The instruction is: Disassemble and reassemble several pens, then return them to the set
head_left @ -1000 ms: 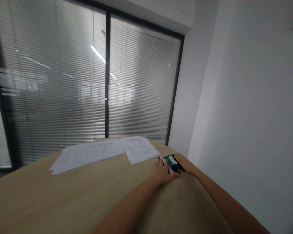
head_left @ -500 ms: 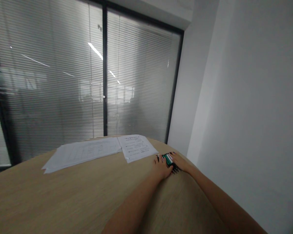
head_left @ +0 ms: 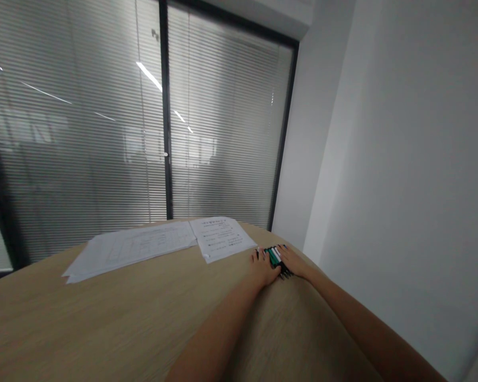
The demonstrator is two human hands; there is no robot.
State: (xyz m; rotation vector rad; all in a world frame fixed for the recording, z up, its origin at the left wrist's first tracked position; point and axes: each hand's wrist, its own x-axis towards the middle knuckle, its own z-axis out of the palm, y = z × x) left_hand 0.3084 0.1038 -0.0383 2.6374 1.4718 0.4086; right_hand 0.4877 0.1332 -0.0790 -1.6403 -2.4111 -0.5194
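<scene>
A small bundle of pens (head_left: 275, 257), black, green and white, lies on the wooden table (head_left: 103, 318) near its far right edge. My left hand (head_left: 263, 268) presses against the bundle's left side, fingers held together and laid flat. My right hand (head_left: 293, 262) cups the bundle from the right, fingers curved along it. The pens are squeezed between the two hands, and their near ends are hidden.
White printed sheets (head_left: 131, 248) lie spread across the far side of the table, one page (head_left: 222, 238) close to my left hand. Behind the table are glass panels with closed blinds (head_left: 103, 132). A white wall (head_left: 402, 159) runs along the right.
Both hands have closed in on the pens, pushing the loose row into a tighter bundle. The view has drifted slightly, shifting the table and papers leftward.
</scene>
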